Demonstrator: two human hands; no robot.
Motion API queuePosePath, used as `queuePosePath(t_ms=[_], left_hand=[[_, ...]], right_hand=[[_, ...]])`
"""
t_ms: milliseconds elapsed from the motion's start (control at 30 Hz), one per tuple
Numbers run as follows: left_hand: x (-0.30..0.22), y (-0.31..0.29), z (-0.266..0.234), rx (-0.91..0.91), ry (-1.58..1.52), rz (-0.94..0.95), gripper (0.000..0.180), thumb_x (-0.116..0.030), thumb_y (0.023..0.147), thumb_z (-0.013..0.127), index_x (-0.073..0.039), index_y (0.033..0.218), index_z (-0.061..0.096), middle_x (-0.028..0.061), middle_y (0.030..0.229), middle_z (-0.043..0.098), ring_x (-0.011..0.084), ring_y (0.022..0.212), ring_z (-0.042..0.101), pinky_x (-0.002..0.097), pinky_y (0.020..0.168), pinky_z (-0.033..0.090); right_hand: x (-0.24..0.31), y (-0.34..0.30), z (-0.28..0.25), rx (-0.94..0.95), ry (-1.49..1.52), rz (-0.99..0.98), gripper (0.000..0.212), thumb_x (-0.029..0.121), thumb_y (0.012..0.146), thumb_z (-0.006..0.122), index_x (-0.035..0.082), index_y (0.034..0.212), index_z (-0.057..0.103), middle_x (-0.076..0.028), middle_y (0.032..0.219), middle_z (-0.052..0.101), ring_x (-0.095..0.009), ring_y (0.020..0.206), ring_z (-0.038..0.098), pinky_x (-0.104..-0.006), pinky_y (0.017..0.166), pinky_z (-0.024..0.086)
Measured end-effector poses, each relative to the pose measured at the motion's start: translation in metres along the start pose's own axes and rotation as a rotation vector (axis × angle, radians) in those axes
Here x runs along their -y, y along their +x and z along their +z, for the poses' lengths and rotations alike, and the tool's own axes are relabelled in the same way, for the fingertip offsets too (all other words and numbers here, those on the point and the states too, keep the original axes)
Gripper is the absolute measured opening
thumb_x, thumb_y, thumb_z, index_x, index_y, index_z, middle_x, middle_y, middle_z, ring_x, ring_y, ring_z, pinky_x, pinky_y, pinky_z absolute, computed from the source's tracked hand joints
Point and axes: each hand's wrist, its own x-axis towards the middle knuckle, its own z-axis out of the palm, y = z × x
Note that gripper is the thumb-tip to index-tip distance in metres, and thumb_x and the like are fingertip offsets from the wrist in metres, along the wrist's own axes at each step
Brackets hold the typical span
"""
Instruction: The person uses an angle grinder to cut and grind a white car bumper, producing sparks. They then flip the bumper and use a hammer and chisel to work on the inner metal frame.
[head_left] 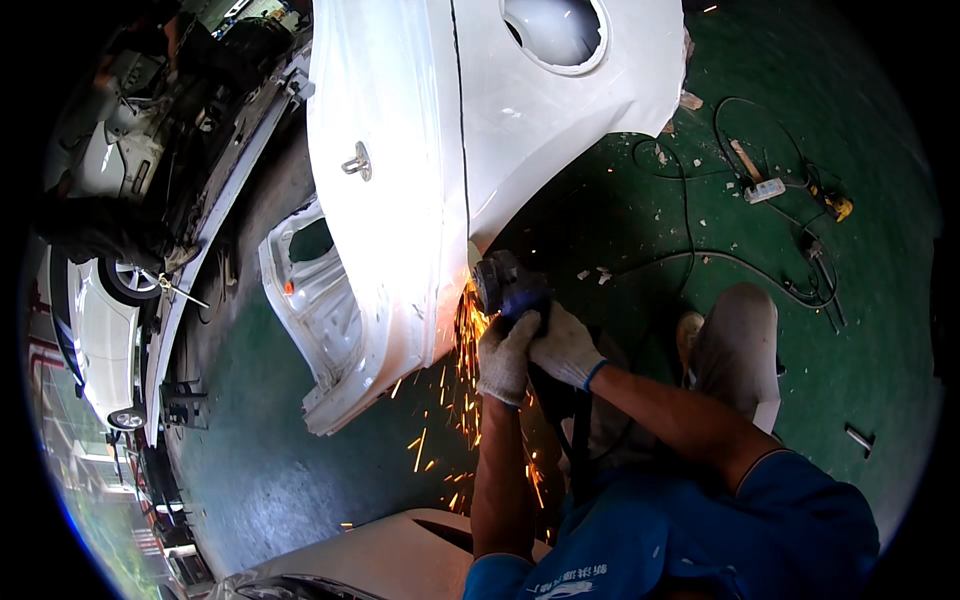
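Observation:
Both my hands, in whitish work gloves, are closed around a dark angle grinder [512, 285]. My left hand [503, 358] wraps it from the near left, and my right hand [566, 346] grips just to the right. The grinder's head meets the lower edge of a large white car body panel [400, 190], close to a dark seam. Orange sparks [465, 330] spray from that contact down toward the floor. A metal striker loop [357, 162] sits on the panel, and a round opening [557, 30] is cut in its far part. My gloves partly hide the grinder's body.
Black cables [740, 262], a white power strip [766, 190], a yellow-and-black tool [838, 205] and scattered chips lie on the green floor at right. A hammer-like tool [859, 440] lies nearer. Left stand a long metal rail [215, 225] and a white car [105, 340]. Another pale panel [350, 550] is at bottom.

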Motion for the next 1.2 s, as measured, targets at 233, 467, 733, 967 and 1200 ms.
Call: queuePosePath(t_ms=[233, 467, 733, 967, 1200], left_hand=[[-0.004, -0.007, 0.006, -0.028, -0.031, -0.009, 0.034, -0.017, 0.096, 0.073, 0.006, 0.121, 0.071, 0.0089, 0.111, 0.074, 0.0165, 0.099, 0.068, 0.0294, 0.089, 0.054], [-0.003, -0.003, 0.001, -0.035, 0.063, -0.026, 0.038, -0.016, 0.092, 0.076, 0.006, 0.123, 0.071, 0.0106, 0.112, 0.075, 0.0163, 0.1, 0.069, 0.0298, 0.089, 0.055], [0.01, 0.0, -0.006, -0.02, 0.049, -0.01, 0.037, -0.018, 0.095, 0.073, 0.006, 0.123, 0.07, 0.0097, 0.113, 0.074, 0.0173, 0.101, 0.069, 0.0305, 0.091, 0.054], [0.013, -0.002, -0.01, -0.019, 0.057, -0.03, 0.038, -0.019, 0.095, 0.074, 0.006, 0.123, 0.07, 0.01, 0.112, 0.074, 0.0173, 0.099, 0.069, 0.0308, 0.089, 0.055], [0.01, -0.009, -0.003, -0.048, -0.005, -0.017, 0.037, -0.018, 0.093, 0.075, 0.006, 0.121, 0.071, 0.0093, 0.11, 0.074, 0.0168, 0.098, 0.068, 0.0308, 0.088, 0.055]], right_hand=[[0.007, -0.004, -0.002, 0.004, -0.018, 0.017, 0.057, 0.034, 0.086, 0.067, -0.005, 0.126, 0.055, -0.032, 0.116, 0.07, -0.048, 0.115, 0.067, -0.0521, 0.098, 0.054], [-0.003, 0.002, 0.004, -0.001, 0.008, -0.016, 0.056, 0.034, 0.087, 0.065, -0.003, 0.128, 0.056, -0.031, 0.117, 0.07, -0.048, 0.114, 0.067, -0.0526, 0.099, 0.053], [0.011, -0.006, -0.003, 0.055, -0.002, -0.007, 0.056, 0.033, 0.087, 0.066, 0.0, 0.13, 0.056, -0.03, 0.119, 0.07, -0.048, 0.116, 0.066, -0.0536, 0.1, 0.053], [-0.005, -0.003, 0.011, -0.004, 0.026, 0.007, 0.061, 0.033, 0.085, 0.068, -0.002, 0.133, 0.054, -0.031, 0.119, 0.07, -0.047, 0.116, 0.067, -0.0524, 0.101, 0.053], [-0.022, 0.002, 0.024, -0.001, -0.019, 0.02, 0.061, 0.036, 0.085, 0.068, -0.002, 0.132, 0.053, -0.03, 0.118, 0.071, -0.046, 0.115, 0.069, -0.0516, 0.1, 0.054]])
